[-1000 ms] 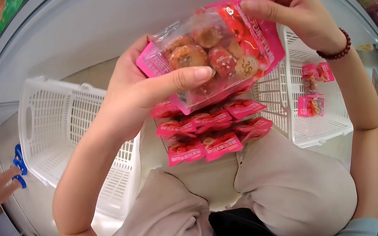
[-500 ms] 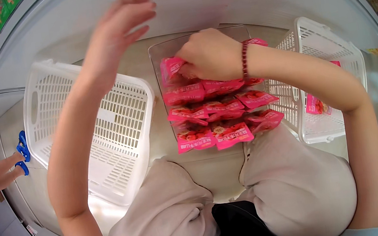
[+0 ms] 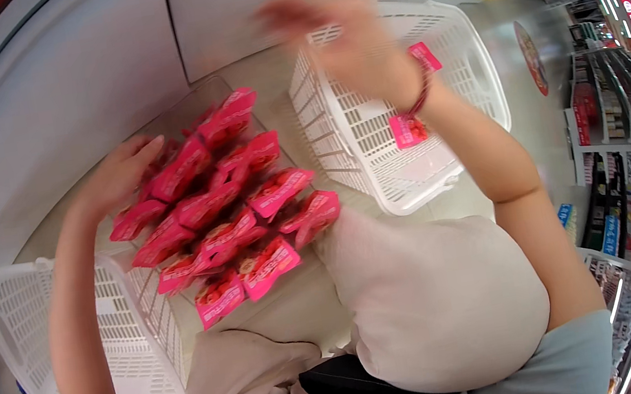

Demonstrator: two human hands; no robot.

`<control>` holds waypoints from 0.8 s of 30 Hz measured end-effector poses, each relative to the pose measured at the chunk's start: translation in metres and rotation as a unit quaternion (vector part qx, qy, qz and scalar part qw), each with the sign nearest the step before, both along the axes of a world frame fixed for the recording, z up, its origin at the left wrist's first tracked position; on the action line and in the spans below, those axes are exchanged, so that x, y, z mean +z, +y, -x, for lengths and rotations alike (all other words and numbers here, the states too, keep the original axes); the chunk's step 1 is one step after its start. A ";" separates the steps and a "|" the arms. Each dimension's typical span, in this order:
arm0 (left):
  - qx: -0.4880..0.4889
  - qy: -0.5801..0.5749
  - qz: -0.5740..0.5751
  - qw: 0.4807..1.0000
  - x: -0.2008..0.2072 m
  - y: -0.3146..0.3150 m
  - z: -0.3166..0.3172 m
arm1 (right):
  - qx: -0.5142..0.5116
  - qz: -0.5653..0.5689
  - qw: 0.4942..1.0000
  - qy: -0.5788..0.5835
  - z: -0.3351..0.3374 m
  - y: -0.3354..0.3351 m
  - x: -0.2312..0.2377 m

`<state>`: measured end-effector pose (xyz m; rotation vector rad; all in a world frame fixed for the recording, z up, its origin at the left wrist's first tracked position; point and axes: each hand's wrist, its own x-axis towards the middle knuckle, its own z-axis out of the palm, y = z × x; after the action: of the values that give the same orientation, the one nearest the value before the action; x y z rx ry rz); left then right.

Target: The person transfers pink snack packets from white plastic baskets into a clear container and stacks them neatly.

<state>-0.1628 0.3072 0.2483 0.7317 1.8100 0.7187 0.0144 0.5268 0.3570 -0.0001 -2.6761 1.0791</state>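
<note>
Fingers of the left hand rest flat on light, crinkly, slippery pink plastic snack packets; pinch their edges. Right hand blurred, grip unclear.

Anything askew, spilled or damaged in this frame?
Nothing looks spilled or torn. The pink snack packets lie in loose, overlapping rows, not squared up, under the left hand. Two more packets lie loose in the white basket. The right hand is motion-blurred.

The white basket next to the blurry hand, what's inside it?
Inside the white basket lie two small pink packets, one beside the wrist, one farther back. The blurred right hand and forearm cover part of the bottom, so anything beneath them stays hidden.
</note>
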 end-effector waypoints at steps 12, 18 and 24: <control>-0.097 -0.096 -0.051 0.989 -0.004 0.034 -0.034 | -0.365 -0.101 0.772 -0.511 -0.200 0.192 -0.121; -0.127 -0.038 -0.045 0.990 0.021 0.042 -0.046 | -0.295 -0.128 0.751 -0.577 -0.202 0.199 -0.122; -0.159 -0.033 -0.018 0.987 0.018 0.064 -0.035 | -0.301 0.093 0.790 -0.526 -0.251 0.218 -0.158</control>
<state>-0.1283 0.3713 0.2662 0.9824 1.5748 0.5573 0.2656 0.7451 0.1995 -1.8559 -2.9117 1.3041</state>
